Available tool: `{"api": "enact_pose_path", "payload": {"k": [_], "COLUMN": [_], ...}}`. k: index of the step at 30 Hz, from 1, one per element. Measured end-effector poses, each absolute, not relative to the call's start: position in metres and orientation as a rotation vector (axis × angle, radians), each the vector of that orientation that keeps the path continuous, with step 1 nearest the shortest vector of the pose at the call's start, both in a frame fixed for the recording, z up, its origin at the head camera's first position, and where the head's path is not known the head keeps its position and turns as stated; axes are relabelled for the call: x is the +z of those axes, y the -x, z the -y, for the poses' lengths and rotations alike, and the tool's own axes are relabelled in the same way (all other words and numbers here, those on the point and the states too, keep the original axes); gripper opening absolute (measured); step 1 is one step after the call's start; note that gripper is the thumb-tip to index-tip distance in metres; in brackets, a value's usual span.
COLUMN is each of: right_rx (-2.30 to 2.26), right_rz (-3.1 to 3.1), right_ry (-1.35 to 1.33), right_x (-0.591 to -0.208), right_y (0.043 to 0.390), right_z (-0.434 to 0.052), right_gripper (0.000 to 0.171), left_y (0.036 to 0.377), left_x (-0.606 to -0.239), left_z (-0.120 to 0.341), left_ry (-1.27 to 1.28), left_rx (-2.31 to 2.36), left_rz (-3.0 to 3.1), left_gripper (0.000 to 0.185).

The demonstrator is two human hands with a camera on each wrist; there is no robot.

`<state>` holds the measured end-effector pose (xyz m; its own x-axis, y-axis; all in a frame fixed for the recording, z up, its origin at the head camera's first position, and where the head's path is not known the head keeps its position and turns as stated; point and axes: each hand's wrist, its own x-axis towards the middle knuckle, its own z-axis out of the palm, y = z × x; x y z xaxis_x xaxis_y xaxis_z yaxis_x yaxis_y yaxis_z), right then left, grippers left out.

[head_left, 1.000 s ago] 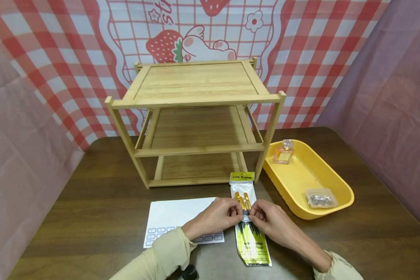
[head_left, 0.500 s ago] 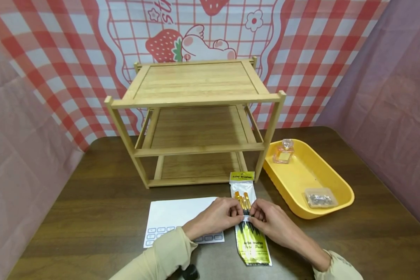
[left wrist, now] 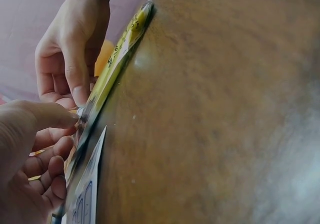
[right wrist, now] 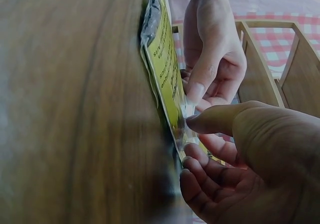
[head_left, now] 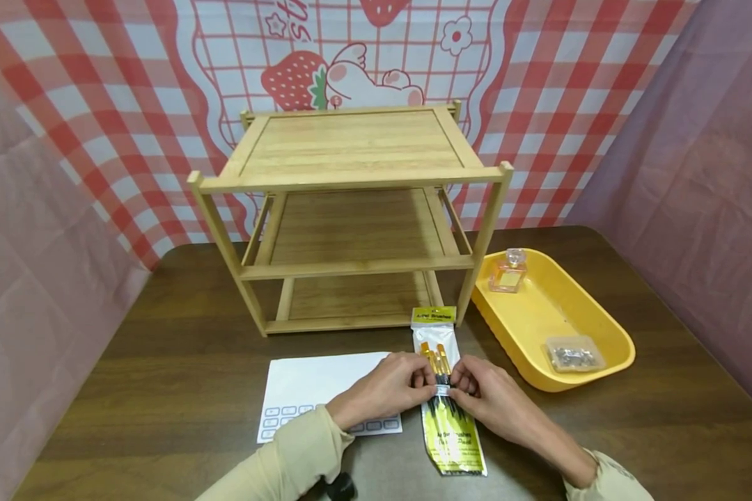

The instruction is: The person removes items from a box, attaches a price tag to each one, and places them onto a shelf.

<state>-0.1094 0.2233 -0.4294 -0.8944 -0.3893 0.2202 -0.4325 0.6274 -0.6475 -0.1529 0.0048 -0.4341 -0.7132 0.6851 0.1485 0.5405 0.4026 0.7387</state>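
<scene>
A clear pack of artist brushes (head_left: 446,417) with yellow header and footer cards lies flat on the brown table, in front of the shelf. My left hand (head_left: 427,387) and right hand (head_left: 456,387) meet at its middle. Each pinches the pack from its own side, thumb on top, where a small white strip (head_left: 441,392) shows. The left wrist view shows the pack (left wrist: 116,66) edge-on between my left hand (left wrist: 67,131) and right hand (left wrist: 75,91). The right wrist view shows my right hand (right wrist: 192,139) and left hand (right wrist: 196,94) on the pack (right wrist: 164,58).
A white sheet of label stickers (head_left: 313,386) lies under my left wrist. Behind stands a three-tier wooden shelf (head_left: 351,184). A yellow tray (head_left: 608,327) at the right holds a perfume bottle (head_left: 509,273) and a small clear box of metal bits (head_left: 573,356).
My right fingers have crept a little left and inward on the pack. The pack and my left hand stay where they were.
</scene>
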Motion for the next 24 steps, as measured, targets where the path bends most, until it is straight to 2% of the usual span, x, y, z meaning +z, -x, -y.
{"api": "enact_pose_path", "payload": {"k": [13, 24], "right_rx": [1.119, 1.090], "right_rz": [2.780, 2.784], "right_ry": [-0.683, -0.537], "right_x": [-0.4282, -0.4257], "right_y": [0.1089, 0.1074], "right_z": [-0.2259, -0.2258], "right_gripper": [0.024, 0.020], "left_y": [0.1526, 0.1530], "left_x": [-0.4321, -0.4314], "left_z": [-0.0055, -0.0016], "left_ry": [-1.117, -1.136], "left_rx": [1.123, 1.072], "left_rz": [-2.529, -2.618], "left_gripper": [0.012, 0.010]}}
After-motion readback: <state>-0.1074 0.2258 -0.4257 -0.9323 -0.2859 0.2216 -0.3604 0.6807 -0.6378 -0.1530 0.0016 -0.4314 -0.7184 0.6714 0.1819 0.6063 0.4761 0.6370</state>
